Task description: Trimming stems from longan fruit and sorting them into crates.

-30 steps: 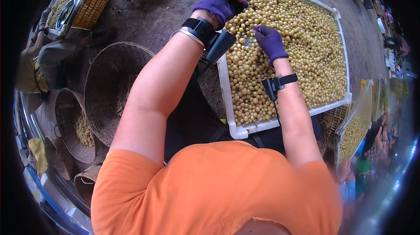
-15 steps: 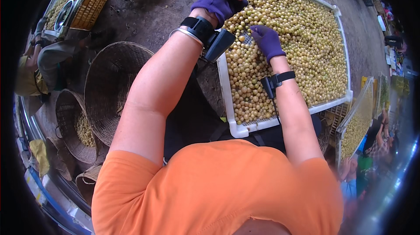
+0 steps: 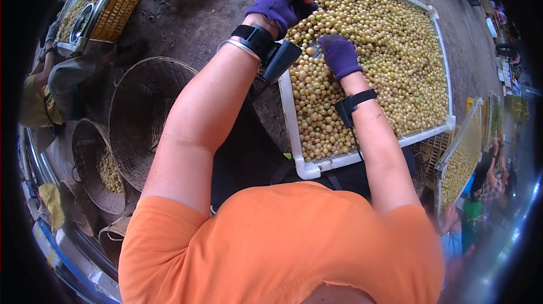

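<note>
A white-framed mesh tray (image 3: pixel 292 117) is spread with many small round yellow-green fruits (image 3: pixel 390 55). Over its far left corner, my left hand (image 3: pixel 278 1), in a purple glove with bare fingertips, is curled closed; whatever lies inside the curl is hidden. My right hand (image 3: pixel 339 58), gloved in purple too, reaches down onto the fruits left of the tray's middle. Its fingers are drawn together at the fruits, and I cannot make out what they grip. Close to those fingers, a small patch of bare mesh (image 3: pixel 317 50) shows.
Left of me stand a tall wicker basket (image 3: pixel 148 91) and a smaller basket (image 3: pixel 85 151) with fruits inside. Beyond them a person (image 3: pixel 73 77) sits by an orange crate (image 3: pixel 120 7). Another fruit-covered tray (image 3: pixel 455 174) and other people are at right.
My right hand has shifted slightly left and nearer to me over the fruits. My left hand has moved only a little, staying curled.
</note>
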`<state>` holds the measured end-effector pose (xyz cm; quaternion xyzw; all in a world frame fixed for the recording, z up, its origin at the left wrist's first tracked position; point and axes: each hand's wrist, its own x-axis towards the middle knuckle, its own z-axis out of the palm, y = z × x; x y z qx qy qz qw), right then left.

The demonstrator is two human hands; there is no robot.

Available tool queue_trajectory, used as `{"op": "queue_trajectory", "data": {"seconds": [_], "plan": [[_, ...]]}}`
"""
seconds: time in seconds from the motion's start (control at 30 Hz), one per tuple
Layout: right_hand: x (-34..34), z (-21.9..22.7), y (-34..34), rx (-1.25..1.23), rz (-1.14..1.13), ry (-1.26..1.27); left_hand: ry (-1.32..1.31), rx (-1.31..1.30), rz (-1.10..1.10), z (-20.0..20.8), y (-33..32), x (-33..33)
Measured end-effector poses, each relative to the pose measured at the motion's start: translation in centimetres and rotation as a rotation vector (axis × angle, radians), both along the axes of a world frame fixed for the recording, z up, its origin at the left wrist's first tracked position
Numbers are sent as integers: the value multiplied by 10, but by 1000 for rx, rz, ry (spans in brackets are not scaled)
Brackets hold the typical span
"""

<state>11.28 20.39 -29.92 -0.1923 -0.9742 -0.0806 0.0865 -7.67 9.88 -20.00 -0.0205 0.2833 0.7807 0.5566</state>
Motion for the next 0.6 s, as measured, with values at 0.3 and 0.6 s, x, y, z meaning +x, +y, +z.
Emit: {"op": "queue_trajectory", "data": {"seconds": [0.3,0.6], "plan": [[3,7,-8,-200,4,237,-2,12,-4,-2,0,1],[-12,11,-26,-149,-14,18,33,10,-10,4,0,3]]}}
